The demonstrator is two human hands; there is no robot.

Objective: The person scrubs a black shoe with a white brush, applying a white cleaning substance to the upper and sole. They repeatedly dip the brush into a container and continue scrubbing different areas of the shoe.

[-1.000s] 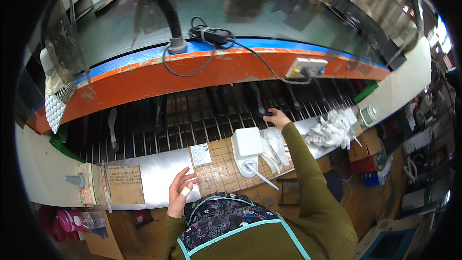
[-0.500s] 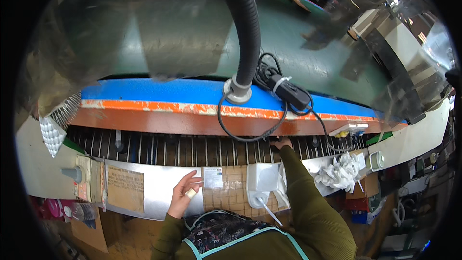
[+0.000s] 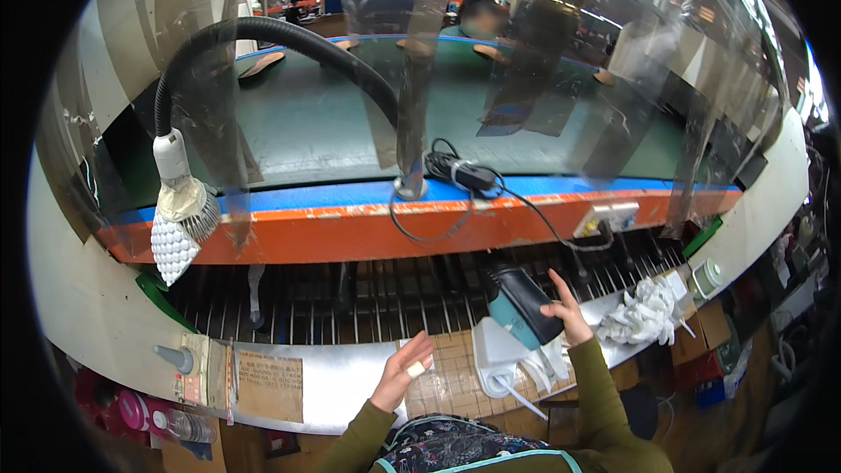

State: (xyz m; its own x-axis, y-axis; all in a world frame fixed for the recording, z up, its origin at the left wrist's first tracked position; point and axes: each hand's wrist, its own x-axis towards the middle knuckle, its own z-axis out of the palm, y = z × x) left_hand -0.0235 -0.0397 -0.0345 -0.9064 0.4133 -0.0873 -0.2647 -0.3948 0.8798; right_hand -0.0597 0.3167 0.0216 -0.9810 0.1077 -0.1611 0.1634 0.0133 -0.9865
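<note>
My right hand (image 3: 569,311) grips a black and teal shoe-shaped piece (image 3: 524,305), tilted above the rack bars and the near ledge. The thumb is raised along its right side, and the underside of the grip is hidden. My left hand (image 3: 405,370) is open, palm turned inward, above the near ledge. A pale wrap (image 3: 419,369) covers one of its digits. Between the hands, a white plastic container (image 3: 492,343) with a bent white spout stands on a cardboard-coloured mat (image 3: 442,390).
Ahead runs a green conveyor belt (image 3: 324,153) with insole-like pieces at its far side. Clear plastic strips hang before it. A gooseneck lamp (image 3: 182,219) stands left. Black cable (image 3: 473,177) lies on the blue edge. White crumpled cloths (image 3: 644,311) lie right. A person is beyond the belt.
My right hand has drawn back from under the conveyor edge and now holds the black and teal piece. The view has tilted up, showing the lamp and far side.
</note>
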